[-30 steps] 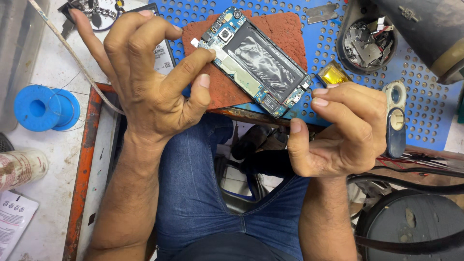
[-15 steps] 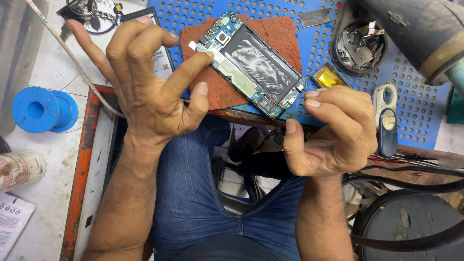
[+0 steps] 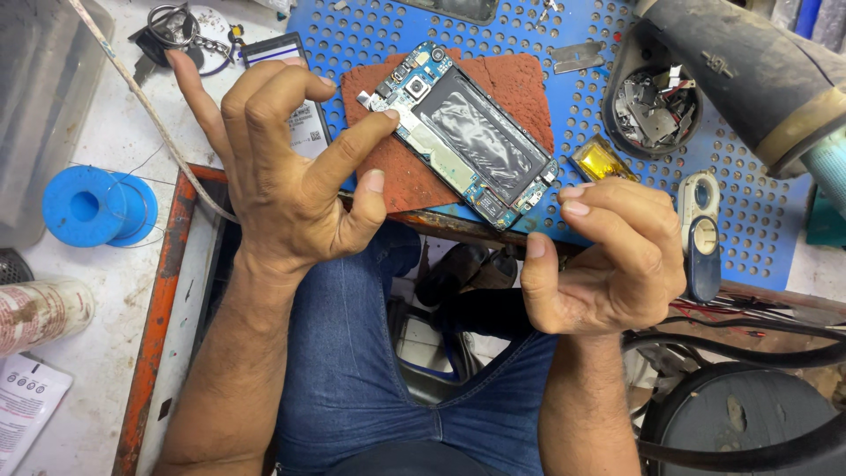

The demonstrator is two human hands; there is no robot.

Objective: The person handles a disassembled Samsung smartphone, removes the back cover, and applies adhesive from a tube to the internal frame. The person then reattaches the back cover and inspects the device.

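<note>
An opened phone (image 3: 467,132), with its circuit board and a dark foil-covered bay showing, lies slantwise over a red-brown mat (image 3: 520,84). My left hand (image 3: 282,176) presses its index fingertip on the phone's upper left corner, with the thumb just below and the other fingers raised. My right hand (image 3: 608,264) is curled at the phone's lower right corner, its fingertips against that end. The phone is held by its two ends between both hands.
The mat sits on a blue perforated board (image 3: 370,35). A black dish of metal parts (image 3: 652,106), a small yellow cell (image 3: 599,163), a blue-and-white tool (image 3: 701,238) and a heat gun (image 3: 749,79) are at the right. A blue spool (image 3: 92,207) and keys (image 3: 176,26) lie at the left.
Both hands keep their grip on the phone's ends. My right hand has crept slightly up toward the phone's lower corner; the phone has barely moved.
</note>
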